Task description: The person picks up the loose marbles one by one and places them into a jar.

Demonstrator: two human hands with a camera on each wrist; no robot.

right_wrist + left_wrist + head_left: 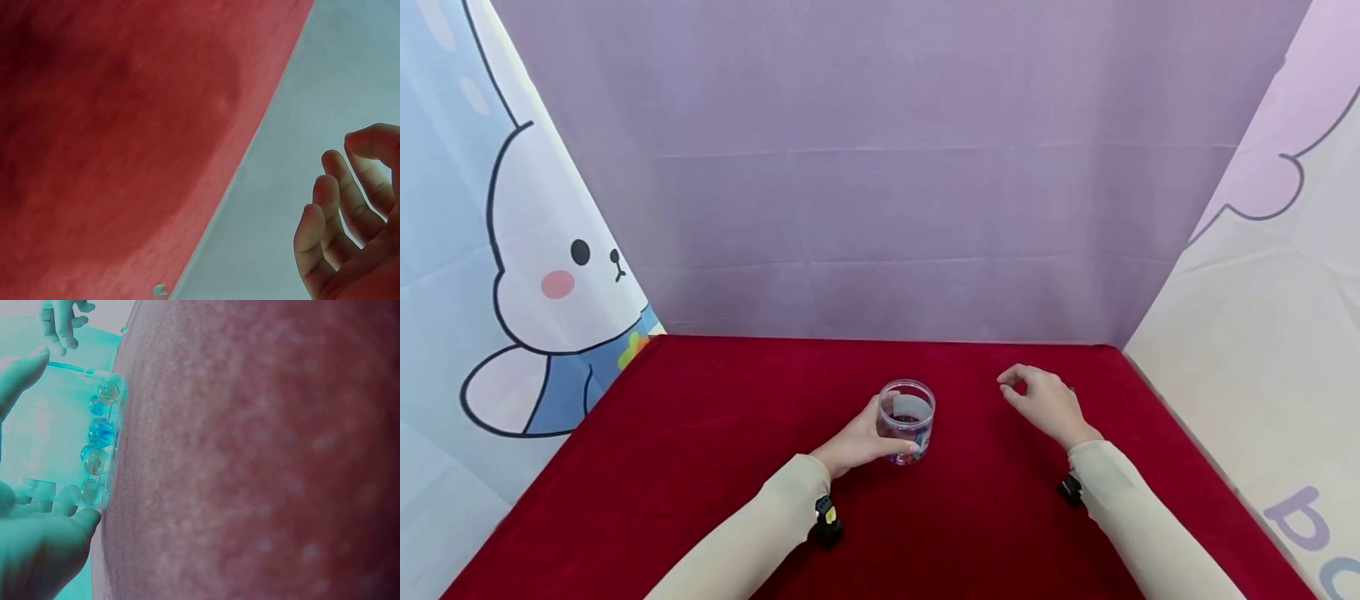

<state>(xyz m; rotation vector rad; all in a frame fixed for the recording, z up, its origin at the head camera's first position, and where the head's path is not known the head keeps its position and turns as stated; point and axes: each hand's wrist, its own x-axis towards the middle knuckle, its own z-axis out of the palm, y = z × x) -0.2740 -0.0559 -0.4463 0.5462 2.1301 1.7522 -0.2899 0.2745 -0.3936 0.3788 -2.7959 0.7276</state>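
Observation:
Near the middle of the red-covered table, my left hand [859, 440] grips a clear, round, open-topped plastic jar [907, 408], its thumb and fingers around the jar's sides. In the left wrist view, several glass marbles [101, 434], bluish and amber-tinted, lie along the bottom of the jar [53, 425]. My right hand [1047, 404] hovers over the table to the right of the jar, apart from it. Its fingers [337, 165] are loosely bent, and nothing shows between them. A small round greenish thing [160, 289], perhaps a marble, appears near the cloth's edge in the right wrist view.
Red cloth [700, 433] covers the table. A plain purple curtain [880, 183] hangs behind its far edge. Printed cloth walls flank it, the left one bearing a cartoon rabbit [561, 250]. Small black wrist devices [827, 521] sit at both cuffs.

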